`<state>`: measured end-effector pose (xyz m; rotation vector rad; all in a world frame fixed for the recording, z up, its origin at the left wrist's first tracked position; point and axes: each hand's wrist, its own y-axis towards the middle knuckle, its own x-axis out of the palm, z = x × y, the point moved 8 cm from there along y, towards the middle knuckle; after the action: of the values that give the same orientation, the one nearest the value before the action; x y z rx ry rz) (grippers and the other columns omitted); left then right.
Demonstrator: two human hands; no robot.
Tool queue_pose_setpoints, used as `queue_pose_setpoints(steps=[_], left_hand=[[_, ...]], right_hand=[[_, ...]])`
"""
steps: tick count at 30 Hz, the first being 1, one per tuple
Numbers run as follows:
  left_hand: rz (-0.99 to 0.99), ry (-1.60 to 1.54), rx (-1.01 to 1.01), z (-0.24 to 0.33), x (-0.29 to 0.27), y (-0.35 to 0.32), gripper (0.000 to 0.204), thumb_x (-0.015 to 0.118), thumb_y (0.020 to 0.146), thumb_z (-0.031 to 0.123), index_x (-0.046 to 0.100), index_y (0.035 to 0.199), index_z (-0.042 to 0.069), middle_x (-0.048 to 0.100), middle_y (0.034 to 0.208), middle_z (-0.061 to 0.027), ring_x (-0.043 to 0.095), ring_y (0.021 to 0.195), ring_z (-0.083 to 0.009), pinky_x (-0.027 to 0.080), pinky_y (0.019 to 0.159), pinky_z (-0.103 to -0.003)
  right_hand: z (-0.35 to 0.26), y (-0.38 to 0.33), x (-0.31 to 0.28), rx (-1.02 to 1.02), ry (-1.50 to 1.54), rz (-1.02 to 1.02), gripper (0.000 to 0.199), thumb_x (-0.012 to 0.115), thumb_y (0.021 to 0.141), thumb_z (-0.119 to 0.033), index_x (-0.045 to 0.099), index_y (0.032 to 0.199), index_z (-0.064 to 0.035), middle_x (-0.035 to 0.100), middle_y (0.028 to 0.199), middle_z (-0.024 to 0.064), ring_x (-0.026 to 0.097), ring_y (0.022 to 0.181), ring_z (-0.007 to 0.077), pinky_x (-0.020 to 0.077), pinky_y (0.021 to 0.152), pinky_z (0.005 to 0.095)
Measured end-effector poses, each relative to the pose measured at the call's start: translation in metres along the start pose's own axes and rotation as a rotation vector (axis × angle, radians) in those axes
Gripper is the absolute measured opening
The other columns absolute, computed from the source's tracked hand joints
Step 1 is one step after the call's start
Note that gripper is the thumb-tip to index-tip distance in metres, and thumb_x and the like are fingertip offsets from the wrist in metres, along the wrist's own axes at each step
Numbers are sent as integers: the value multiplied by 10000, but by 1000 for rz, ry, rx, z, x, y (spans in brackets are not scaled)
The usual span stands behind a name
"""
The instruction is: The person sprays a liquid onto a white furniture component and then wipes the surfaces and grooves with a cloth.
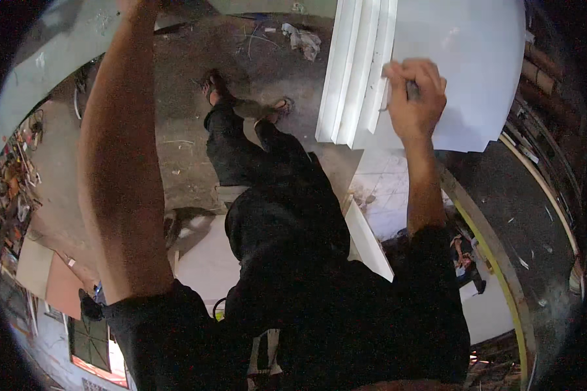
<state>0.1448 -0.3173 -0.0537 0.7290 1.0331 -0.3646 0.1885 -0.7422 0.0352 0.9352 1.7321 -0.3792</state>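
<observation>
My right hand (pixel 416 98) is closed, its fingers curled together over a white sheet panel (pixel 463 72). A small dark spot shows between the fingers, but I cannot make out what they hold, if anything. Beside that hand, along the panel's left side, run long white folded strips (pixel 357 72) with raised ridges. A thin pale edge shows just below the fingertips. My left forearm stretches up to the top edge of the view, where only a bit of my left hand (pixel 137 5) shows; its fingers are cut off, near a pale greenish surface (pixel 59 49).
Crumpled whitish plastic (pixel 301 42) lies on the dirty floor beyond my sandalled feet (pixel 214 88). A long beam with a yellow edge (pixel 496 260) curves along the right. Long pipes or strips (pixel 546 176) lie farther right. Mixed clutter (pixel 13 189) is heaped at the far left.
</observation>
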Motion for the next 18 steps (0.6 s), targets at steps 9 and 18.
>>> queue_pose_setpoints(steps=[9, 18], left_hand=[[64, -16, 11, -11, 18, -6, 535, 417, 1043, 465, 502, 1404, 79, 491, 1437, -186, 419, 1367, -380, 250, 1167, -520], [-28, 2, 15, -6, 3, 2, 510, 430, 1040, 469, 519, 1382, 101, 517, 1403, -183, 443, 1342, -369, 277, 1150, -512]], right_hand=[[1, -17, -6, 14, 91, 1, 160, 732, 810, -20, 632, 773, -139, 638, 851, 16, 620, 848, 232, 382, 778, 389], [-13, -35, -10, -55, 119, -3, 134, 740, 818, -56, 635, 763, -118, 617, 824, 13, 578, 820, 225, 361, 777, 393]])
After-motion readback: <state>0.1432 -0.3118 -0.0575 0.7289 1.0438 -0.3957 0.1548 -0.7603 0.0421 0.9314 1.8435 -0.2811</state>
